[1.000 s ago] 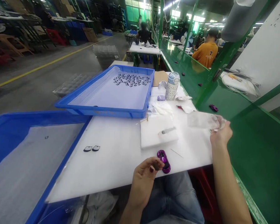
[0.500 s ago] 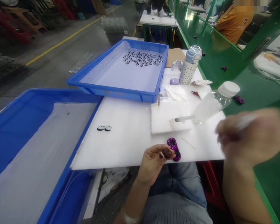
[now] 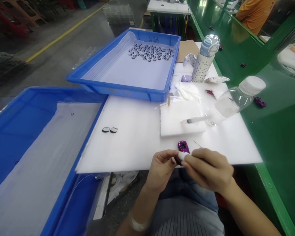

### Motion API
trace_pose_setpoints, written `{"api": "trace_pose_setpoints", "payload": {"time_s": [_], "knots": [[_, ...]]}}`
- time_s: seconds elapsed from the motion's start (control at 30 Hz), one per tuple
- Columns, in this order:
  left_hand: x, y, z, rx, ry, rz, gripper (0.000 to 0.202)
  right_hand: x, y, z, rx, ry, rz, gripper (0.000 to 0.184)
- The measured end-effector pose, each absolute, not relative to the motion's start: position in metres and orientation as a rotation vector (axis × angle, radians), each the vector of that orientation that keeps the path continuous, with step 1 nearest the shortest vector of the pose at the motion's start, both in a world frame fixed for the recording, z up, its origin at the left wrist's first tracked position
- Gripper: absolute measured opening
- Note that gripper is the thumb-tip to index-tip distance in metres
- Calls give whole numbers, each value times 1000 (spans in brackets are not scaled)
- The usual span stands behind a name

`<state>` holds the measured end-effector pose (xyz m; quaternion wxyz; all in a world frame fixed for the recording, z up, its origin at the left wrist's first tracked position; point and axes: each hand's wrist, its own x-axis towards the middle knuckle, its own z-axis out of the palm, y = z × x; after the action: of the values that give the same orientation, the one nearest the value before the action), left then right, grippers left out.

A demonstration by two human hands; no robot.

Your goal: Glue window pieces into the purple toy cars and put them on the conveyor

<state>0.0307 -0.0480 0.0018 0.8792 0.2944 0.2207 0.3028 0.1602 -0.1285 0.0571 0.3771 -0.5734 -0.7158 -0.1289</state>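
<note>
My left hand (image 3: 160,172) pinches a small dark part (image 3: 178,161) near the front edge of the white board (image 3: 135,147). My right hand (image 3: 211,168) meets it there, its fingers closed on a small white wad (image 3: 182,155) that looks like cloth and presses against the part. Fingers cover most of the dark part, so its shape is unclear. Just behind them a purple toy car (image 3: 183,146) lies on the board, partly hidden by my hands. Two small dark-rimmed pieces (image 3: 109,130) lie side by side to the left.
A blue tray (image 3: 118,91) with many small dark parts stands at the back. A syringe (image 3: 196,120) rests on a white foam block (image 3: 172,126), beside a clear bottle (image 3: 232,101) and a dotted flask (image 3: 203,64). Another blue tray (image 3: 87,131) is on the left.
My right hand has come in from the right with the white wad and now touches the dark part. My left hand stays nearly in place, holding it.
</note>
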Motion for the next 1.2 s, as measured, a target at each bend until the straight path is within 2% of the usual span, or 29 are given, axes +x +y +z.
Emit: {"api": "trace_pose_setpoints", "payload": {"time_s": [0.13,0.2,0.27,0.37,0.47,0.57,0.67,0.87,1.2], "knots": [[33,-48,3,618,444,634,22,155,-133,59,-1497,-1879,-278,13],[33,-49,2,616,418,643,22,159,-142,61,-1548,-1859,-267,9],[30,-49,2,641,394,643,21,167,-153,61,-1634,-1716,-259,5],[20,-48,1,803,383,618,19,178,-167,53,-1753,-1472,-68,8],[11,-48,3,1262,455,747,16,179,-171,36,-1842,-1384,158,6],[13,-52,5,1909,549,992,21,173,-169,23,-1889,-1327,195,7],[24,-58,1,2241,511,1099,20,168,-166,17,-1907,-1296,203,7],[31,-62,-10,2328,540,1055,21,168,-166,18,-1925,-1254,222,7],[30,-58,-5,2229,697,916,22,167,-156,22,-1960,-1237,296,9]]}}
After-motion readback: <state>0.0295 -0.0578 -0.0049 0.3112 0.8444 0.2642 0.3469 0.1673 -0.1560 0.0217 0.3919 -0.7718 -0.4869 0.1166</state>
